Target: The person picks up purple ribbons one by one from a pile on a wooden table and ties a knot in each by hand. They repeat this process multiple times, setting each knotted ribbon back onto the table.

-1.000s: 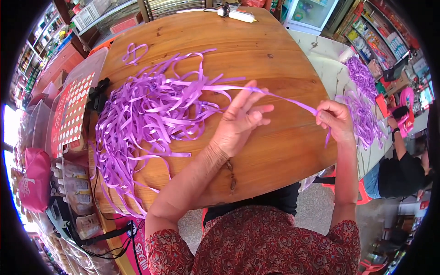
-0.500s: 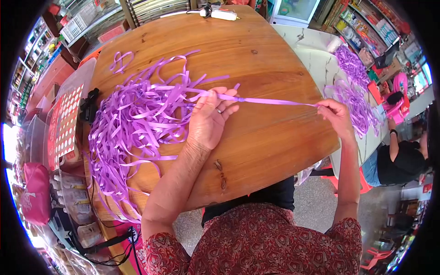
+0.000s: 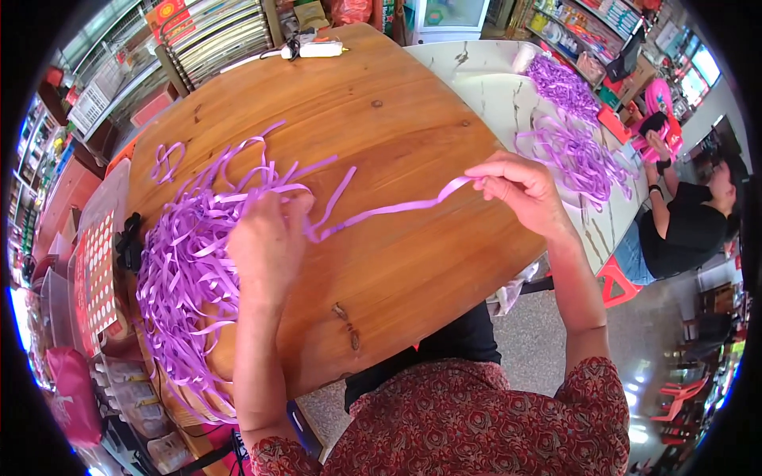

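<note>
My right hand (image 3: 520, 190) pinches one end of a purple ribbon strip (image 3: 389, 210) between thumb and fingertips, above the wooden table (image 3: 397, 127). The strip runs slack leftward to my left hand (image 3: 266, 242), which lies knuckles up on the edge of the purple ribbon heap (image 3: 186, 270); its fingers curl over the strip's near end, though I cannot tell how tightly they close. Left of the heap lies a flat red card with rows of pale round dots (image 3: 97, 274). More purple ribbon lies on the marble table (image 3: 492, 87) beyond my right hand.
</note>
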The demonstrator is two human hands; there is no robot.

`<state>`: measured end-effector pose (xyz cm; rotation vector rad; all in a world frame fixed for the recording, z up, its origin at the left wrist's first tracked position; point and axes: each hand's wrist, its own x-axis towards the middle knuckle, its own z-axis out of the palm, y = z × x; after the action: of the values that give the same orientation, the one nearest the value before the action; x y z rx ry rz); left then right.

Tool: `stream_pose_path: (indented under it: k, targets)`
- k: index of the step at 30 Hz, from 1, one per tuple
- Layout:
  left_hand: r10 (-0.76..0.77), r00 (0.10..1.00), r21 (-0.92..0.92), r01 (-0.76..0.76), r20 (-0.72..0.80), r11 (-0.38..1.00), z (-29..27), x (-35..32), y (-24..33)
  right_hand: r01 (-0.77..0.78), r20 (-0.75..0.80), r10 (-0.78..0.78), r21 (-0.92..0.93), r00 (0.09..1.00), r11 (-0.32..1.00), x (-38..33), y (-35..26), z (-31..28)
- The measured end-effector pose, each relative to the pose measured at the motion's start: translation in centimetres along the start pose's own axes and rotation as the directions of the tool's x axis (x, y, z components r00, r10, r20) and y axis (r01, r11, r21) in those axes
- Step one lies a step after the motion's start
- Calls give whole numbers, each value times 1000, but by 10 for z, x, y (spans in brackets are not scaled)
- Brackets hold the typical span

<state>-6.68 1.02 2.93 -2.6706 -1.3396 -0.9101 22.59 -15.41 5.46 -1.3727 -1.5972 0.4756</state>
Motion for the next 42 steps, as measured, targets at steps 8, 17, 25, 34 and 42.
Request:
stream_pose_path:
  k: [8, 17, 25, 34, 42]
  targets:
    - [85, 996, -957, -3, 23, 290, -19, -11, 85, 312, 13, -323, -307, 946, 899, 10, -41, 28]
    - [139, 907, -917, 398, 398, 28, -2, -22, 108, 373, -77, -451, -449, 889, 812, 2, -45, 34]
    - [-33, 896, -894, 439, 444, -91, -3, -34, 105, 142, -124, -147, -49, 981, 989, -9, -34, 36]
    - [28, 776, -736, 608, 630, -298, -1, -41, 101, 447, 17, -516, -525, 856, 724, -13, -57, 51]
    - [35, 822, -815, 568, 568, -118, -20, -48, 120, 502, 74, -587, -611, 806, 612, -25, -48, 42]
